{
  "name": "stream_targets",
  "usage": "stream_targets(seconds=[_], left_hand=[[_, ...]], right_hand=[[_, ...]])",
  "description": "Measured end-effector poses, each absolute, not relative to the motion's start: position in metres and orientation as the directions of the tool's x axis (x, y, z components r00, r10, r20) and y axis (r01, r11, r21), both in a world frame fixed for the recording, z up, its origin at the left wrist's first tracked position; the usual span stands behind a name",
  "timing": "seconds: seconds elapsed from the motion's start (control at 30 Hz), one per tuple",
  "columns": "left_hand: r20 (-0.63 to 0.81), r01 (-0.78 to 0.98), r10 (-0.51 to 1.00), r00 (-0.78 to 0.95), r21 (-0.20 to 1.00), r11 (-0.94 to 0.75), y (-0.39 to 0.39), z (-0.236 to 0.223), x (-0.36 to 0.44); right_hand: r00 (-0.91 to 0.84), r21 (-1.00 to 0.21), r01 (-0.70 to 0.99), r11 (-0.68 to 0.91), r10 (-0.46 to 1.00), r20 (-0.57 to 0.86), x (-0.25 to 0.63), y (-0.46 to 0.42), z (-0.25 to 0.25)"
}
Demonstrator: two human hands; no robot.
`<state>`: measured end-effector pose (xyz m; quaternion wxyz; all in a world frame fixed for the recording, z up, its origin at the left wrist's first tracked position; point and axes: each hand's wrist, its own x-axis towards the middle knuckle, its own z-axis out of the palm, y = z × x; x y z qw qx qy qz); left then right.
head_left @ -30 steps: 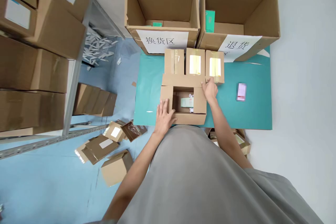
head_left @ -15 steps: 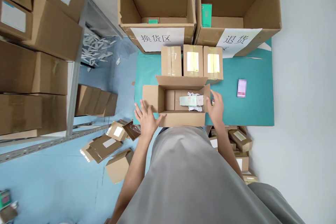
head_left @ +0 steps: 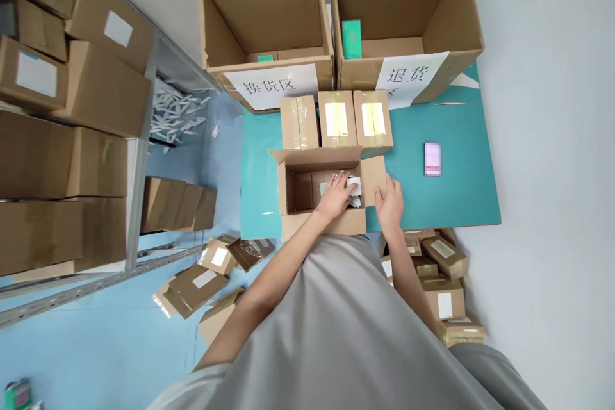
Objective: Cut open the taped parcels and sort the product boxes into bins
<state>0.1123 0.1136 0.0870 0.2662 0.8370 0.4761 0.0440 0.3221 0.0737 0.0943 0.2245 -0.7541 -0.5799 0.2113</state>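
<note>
An open cardboard box (head_left: 302, 191) stands at the front edge of the green table, its flaps folded outward. Inside it, toward the right, lies a small pale-green carton (head_left: 323, 188) with crumpled white paper (head_left: 355, 200) beside it. My left hand (head_left: 335, 197) reaches over the near wall, palm down, with fingers apart across the carton and covering its middle. Whether it grips the carton is not visible. At the right side, my right hand (head_left: 391, 205) pinches the outer edge of the right flap (head_left: 373, 179) between thumb and fingers.
Three taped boxes (head_left: 337, 120) stand right behind the open box. Two large open cartons with paper signs (head_left: 271, 86) line the back. A phone (head_left: 432, 159) lies on the table (head_left: 446, 198) to the right. Loaded shelves (head_left: 141, 192) stand at left; boxes (head_left: 444, 304) are piled below right.
My left hand has moved from the left flap into the box, over the carton. My right hand has taken the right flap, which now lies folded outward. The left flap stands more upright.
</note>
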Motion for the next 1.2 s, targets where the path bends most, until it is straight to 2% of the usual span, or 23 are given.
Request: stream_targets(seconds=[0.07,0.2,0.33,0.47,0.53,0.67,0.77,0.97,1.1,1.2], left_hand=[[-0.216,0.792,0.827,0.519,0.486,-0.37,0.124,0.081,0.117],[-0.255,0.833,0.897,0.361,0.521,-0.187,0.128,0.078,0.097],[-0.178,0.791,0.974,0.14,0.611,-0.001,0.123,0.095,0.057],[-0.059,0.566,0.998,-0.016,0.823,0.058,0.129,0.139,0.018],[-0.062,0.392,0.998,-0.029,0.918,0.068,0.137,0.166,0.002],[-0.052,0.155,0.998,-0.026,0.986,0.055,0.153,0.21,-0.018],[-0.063,0.101,0.997,-0.038,0.993,0.066,0.157,0.218,-0.024],[-0.11,0.053,0.988,-0.106,0.992,0.117,0.155,0.198,-0.029],[-0.141,0.047,0.982,-0.126,0.988,0.148,0.157,0.185,-0.038],[-0.146,0.064,0.982,-0.121,0.986,0.155,0.159,0.18,-0.04]], right_hand=[[0.23,-0.596,0.771,-0.224,0.971,-0.067,0.323,0.075,0.095],[0.223,-0.621,0.756,-0.208,0.973,-0.055,0.323,0.077,0.093],[0.216,-0.643,0.749,-0.159,0.976,0.009,0.319,0.08,0.097],[0.153,-0.694,0.72,-0.009,0.977,0.146,0.303,0.081,0.12],[0.059,-0.75,0.657,0.074,0.987,0.149,0.291,0.078,0.134],[-0.145,-0.898,0.427,0.104,0.988,0.046,0.26,0.066,0.154],[-0.168,-0.939,0.338,0.058,0.986,0.001,0.236,0.052,0.16],[-0.13,-0.903,0.427,0.043,0.991,-0.015,0.199,0.028,0.167],[-0.112,-0.831,0.547,0.099,0.993,0.045,0.179,0.019,0.172],[-0.036,-0.761,0.647,0.049,0.999,0.034,0.161,0.015,0.173]])
